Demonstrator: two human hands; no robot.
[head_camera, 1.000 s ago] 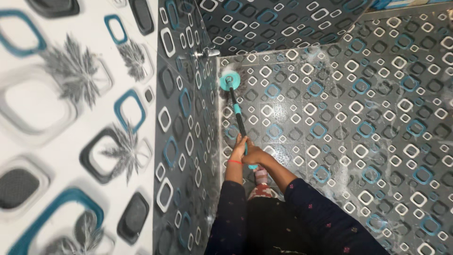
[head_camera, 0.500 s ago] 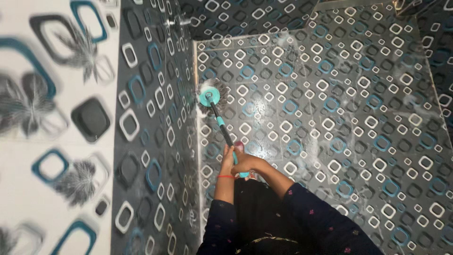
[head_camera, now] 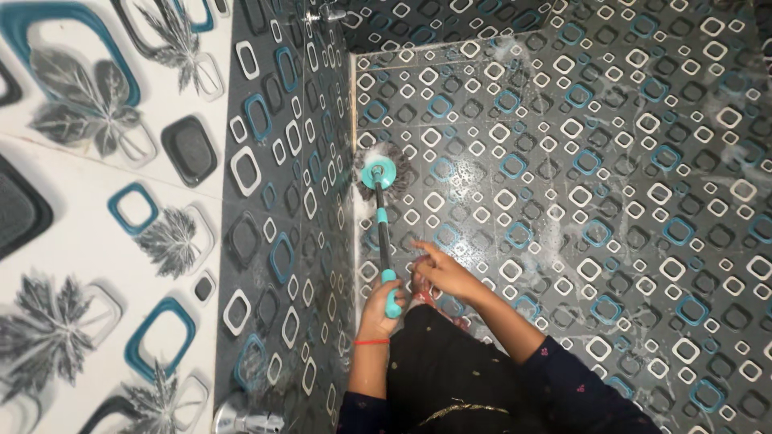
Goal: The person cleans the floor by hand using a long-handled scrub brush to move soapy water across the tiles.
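Teal-handled mop (head_camera: 381, 210), round grey head

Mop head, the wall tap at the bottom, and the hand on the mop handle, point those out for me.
mop head (head_camera: 379, 170), head view, on its teal round hub.
wall tap (head_camera: 241, 420), head view, on its chrome body.
left hand (head_camera: 379, 301), head view, on the back of the hand gripping the mop handle (head_camera: 382, 233).

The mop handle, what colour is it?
The mop handle is dark with teal bands and a teal end grip, seen best in the head view.
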